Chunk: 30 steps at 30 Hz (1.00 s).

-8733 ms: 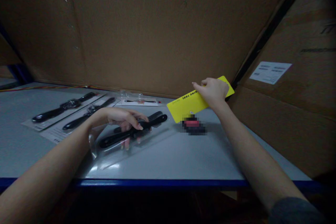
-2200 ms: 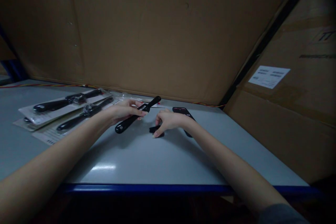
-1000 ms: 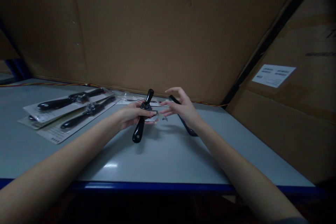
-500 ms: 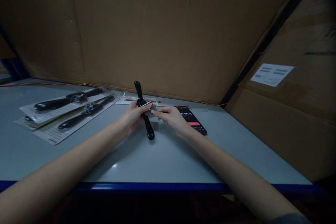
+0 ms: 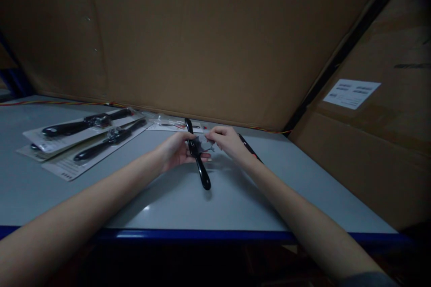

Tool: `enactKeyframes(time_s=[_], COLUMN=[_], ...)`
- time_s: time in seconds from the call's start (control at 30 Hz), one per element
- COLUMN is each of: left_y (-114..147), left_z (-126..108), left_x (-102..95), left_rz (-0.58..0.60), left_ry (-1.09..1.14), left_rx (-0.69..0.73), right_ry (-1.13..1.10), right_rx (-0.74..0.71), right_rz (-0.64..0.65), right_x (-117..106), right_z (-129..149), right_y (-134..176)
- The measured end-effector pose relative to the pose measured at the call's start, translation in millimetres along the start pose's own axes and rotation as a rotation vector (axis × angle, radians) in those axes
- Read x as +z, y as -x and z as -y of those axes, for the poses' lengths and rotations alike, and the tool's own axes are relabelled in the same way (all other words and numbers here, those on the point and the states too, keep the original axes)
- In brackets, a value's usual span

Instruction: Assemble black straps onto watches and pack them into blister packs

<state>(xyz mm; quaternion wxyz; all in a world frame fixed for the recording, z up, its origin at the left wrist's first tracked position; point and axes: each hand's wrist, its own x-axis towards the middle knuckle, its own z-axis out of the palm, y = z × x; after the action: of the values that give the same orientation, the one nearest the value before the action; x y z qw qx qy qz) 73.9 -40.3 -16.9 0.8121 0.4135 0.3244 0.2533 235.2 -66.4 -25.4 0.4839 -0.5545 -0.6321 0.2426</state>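
Note:
A black spokeshave [image 5: 202, 171] with two long handles tilts above the table, one end toward me. My left hand [image 5: 177, 150] is closed around its middle, thumb on top and fingers underneath. A thin grey piece [image 5: 204, 144] with an uneven edge juts from the right side of the tool's middle; whether it is metal or film I cannot tell. My right hand [image 5: 227, 141] pinches the outer edge of that piece between thumb and forefinger.
Several carded packs [image 5: 97, 143] with black spokeshaves under clear plastic lie at the left. Behind my hands is another flat pack [image 5: 161, 126]. A phone [image 5: 249, 147] lies partly behind my right hand. Cardboard [image 5: 188, 45] walls the table's back, with thin wires [image 5: 60, 102] along its foot.
The spokeshave has shifted right and toward me. My right hand has moved right and now hides most of the phone. My left fingers have opened out under the tool, and the grey piece shows more.

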Motion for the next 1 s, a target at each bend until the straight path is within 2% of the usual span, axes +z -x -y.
enactKeyframes(time_s=[0.13,0.23,0.4,0.6,0.8,1.0], left_y=[2,2,2,-2,-1,-1], left_z=[2,5,4,2,0,1], left_x=[0.3,1.5,2.3,-2.2,-3.6,-3.2], left_rz=[0.028,0.042,-0.026,-0.099,-0.038,0.016], left_ry=[-0.045,-0.070,-0.077,0.012,0.033,0.002], left_rx=[0.000,0.059,0.141,0.051,0.034,0.025], right_ry=[0.068,0.087,0.165,-0.183,-0.432,-0.408], right_rx=[-0.028,-0.038,-0.071,0.212,0.147,0.084], right_rz=[0.029,0.019,-0.009,0.040,0.053,0.044], right_x=[7,9,6,-1,-12,-11], right_z=[-4,-5,-6,2,11,13], right_y=[2,4,2,-3,4,7])
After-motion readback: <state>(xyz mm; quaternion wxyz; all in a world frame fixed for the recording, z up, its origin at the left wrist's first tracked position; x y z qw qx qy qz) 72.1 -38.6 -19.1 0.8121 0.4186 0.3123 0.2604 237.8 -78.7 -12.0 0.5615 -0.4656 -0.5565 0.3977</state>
